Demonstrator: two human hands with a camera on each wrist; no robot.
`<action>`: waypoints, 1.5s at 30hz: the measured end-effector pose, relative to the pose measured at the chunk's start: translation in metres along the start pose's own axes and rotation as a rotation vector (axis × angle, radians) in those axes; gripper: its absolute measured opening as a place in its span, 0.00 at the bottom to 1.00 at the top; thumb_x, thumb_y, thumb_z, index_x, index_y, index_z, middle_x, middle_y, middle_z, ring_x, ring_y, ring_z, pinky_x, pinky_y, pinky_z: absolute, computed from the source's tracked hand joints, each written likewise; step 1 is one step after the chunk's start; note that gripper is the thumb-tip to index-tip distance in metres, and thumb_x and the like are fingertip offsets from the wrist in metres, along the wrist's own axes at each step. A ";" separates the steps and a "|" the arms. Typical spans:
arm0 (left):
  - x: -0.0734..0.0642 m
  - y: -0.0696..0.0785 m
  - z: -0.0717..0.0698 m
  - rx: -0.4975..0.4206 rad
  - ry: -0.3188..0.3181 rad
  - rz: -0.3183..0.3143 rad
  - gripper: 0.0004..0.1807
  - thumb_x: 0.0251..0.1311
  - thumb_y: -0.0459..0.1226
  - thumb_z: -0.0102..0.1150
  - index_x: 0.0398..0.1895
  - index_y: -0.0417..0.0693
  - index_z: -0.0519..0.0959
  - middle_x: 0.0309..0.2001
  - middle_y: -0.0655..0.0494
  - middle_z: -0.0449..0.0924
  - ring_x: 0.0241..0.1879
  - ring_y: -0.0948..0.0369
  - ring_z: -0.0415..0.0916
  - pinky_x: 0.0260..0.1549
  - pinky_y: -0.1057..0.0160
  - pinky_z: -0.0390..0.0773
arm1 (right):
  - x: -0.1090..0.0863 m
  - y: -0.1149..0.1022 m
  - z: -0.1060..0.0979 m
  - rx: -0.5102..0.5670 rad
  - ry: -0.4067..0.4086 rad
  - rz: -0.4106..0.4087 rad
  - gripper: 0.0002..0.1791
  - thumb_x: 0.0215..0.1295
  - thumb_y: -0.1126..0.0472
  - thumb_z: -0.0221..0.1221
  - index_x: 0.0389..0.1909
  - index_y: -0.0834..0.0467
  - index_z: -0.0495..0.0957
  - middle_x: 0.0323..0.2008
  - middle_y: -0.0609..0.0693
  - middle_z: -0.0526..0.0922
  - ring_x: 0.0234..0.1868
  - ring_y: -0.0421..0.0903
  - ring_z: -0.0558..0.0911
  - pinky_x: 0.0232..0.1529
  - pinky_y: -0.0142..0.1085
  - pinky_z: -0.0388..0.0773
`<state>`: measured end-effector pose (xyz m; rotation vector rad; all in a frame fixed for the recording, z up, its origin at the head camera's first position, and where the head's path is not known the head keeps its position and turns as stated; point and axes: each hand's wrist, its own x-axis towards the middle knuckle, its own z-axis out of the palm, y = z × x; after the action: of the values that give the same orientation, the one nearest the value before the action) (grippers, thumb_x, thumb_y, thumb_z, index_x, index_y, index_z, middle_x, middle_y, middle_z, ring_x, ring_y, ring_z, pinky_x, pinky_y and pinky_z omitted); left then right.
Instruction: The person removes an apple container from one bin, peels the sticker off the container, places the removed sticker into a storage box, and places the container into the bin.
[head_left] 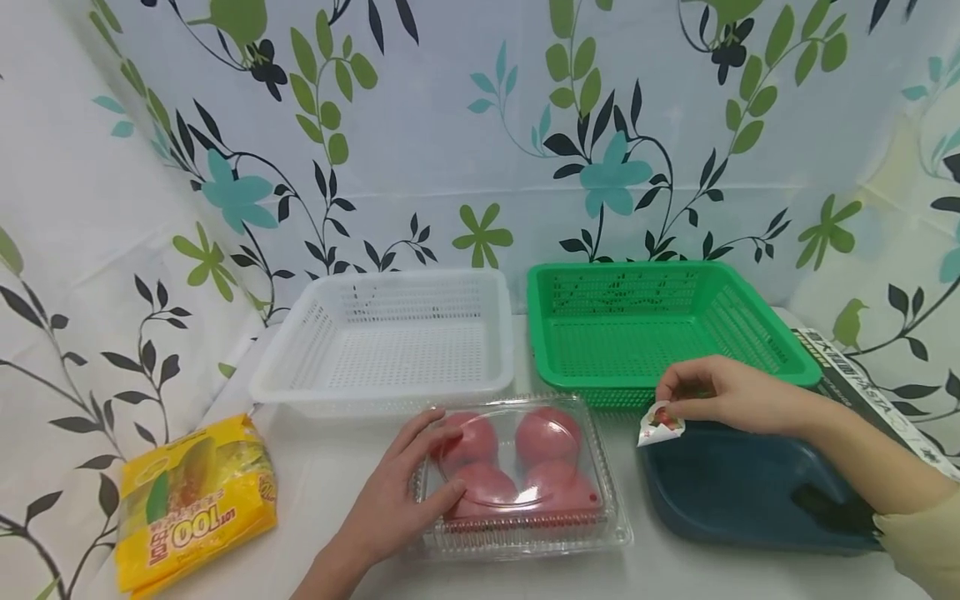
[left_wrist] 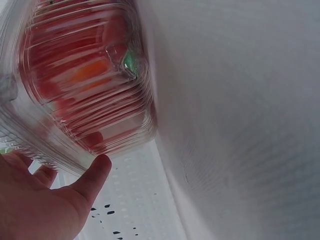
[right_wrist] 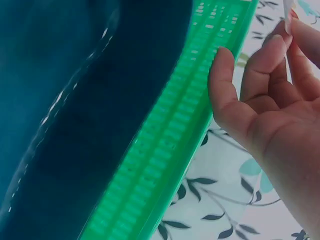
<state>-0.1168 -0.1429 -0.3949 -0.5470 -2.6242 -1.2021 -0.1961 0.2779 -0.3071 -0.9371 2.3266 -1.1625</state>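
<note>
A clear plastic clamshell box (head_left: 534, 543) holds several round red fruits (head_left: 549, 437), dulled by glare on the lid. My left hand (head_left: 401, 479) rests on the box's left side, fingers spread over the lid. In the left wrist view the thumb (left_wrist: 95, 177) touches the box's rim. To the right, my right hand (head_left: 723, 396) pinches a small white label (head_left: 662, 425) with a red picture between thumb and fingertips. It hangs over the back edge of a dark blue basin (head_left: 720, 500). Only a sliver of the label shows in the right wrist view.
Behind the box stands a white basket (head_left: 382, 396); a green basket (head_left: 585, 382) is to its right. A yellow packet (head_left: 198, 500) lies at the left. A black-and-white printed package (head_left: 862, 379) lies partly behind the right arm. Patterned cloth hangs at the back.
</note>
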 end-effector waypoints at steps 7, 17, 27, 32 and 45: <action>-0.001 -0.001 -0.001 -0.004 -0.002 0.004 0.27 0.59 0.49 0.70 0.62 0.64 0.78 0.73 0.60 0.63 0.73 0.55 0.58 0.63 0.40 0.68 | -0.012 0.021 -0.009 -0.033 -0.075 0.002 0.02 0.72 0.65 0.59 0.40 0.56 0.79 0.34 0.48 0.83 0.34 0.46 0.81 0.35 0.37 0.78; -0.001 -0.001 -0.001 -0.013 0.001 0.006 0.27 0.59 0.49 0.70 0.62 0.65 0.78 0.73 0.67 0.62 0.73 0.57 0.59 0.62 0.40 0.69 | -0.013 0.045 -0.002 -0.063 -0.168 0.017 0.02 0.71 0.66 0.60 0.36 0.58 0.79 0.33 0.45 0.83 0.32 0.41 0.81 0.31 0.34 0.78; -0.001 0.000 -0.001 -0.022 0.003 -0.008 0.27 0.58 0.49 0.71 0.62 0.65 0.78 0.73 0.67 0.62 0.72 0.57 0.60 0.63 0.40 0.68 | -0.009 0.055 0.010 -0.099 -0.192 0.056 0.03 0.71 0.67 0.58 0.37 0.58 0.78 0.32 0.45 0.82 0.32 0.40 0.80 0.31 0.34 0.77; -0.001 0.001 -0.001 -0.023 -0.003 -0.019 0.27 0.58 0.50 0.70 0.62 0.65 0.78 0.73 0.69 0.61 0.73 0.57 0.59 0.63 0.40 0.67 | -0.007 0.056 0.012 -0.128 -0.189 0.083 0.04 0.69 0.69 0.58 0.39 0.58 0.79 0.35 0.43 0.81 0.36 0.39 0.80 0.35 0.34 0.79; -0.001 0.001 -0.001 -0.028 -0.004 -0.011 0.27 0.58 0.49 0.70 0.63 0.65 0.78 0.73 0.69 0.61 0.72 0.57 0.60 0.63 0.40 0.67 | -0.012 0.051 0.010 -0.266 -0.164 0.155 0.14 0.67 0.65 0.61 0.52 0.64 0.81 0.49 0.53 0.83 0.48 0.49 0.83 0.44 0.38 0.81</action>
<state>-0.1150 -0.1434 -0.3939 -0.5411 -2.6210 -1.2436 -0.2017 0.3031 -0.3540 -0.8829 2.4064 -0.6995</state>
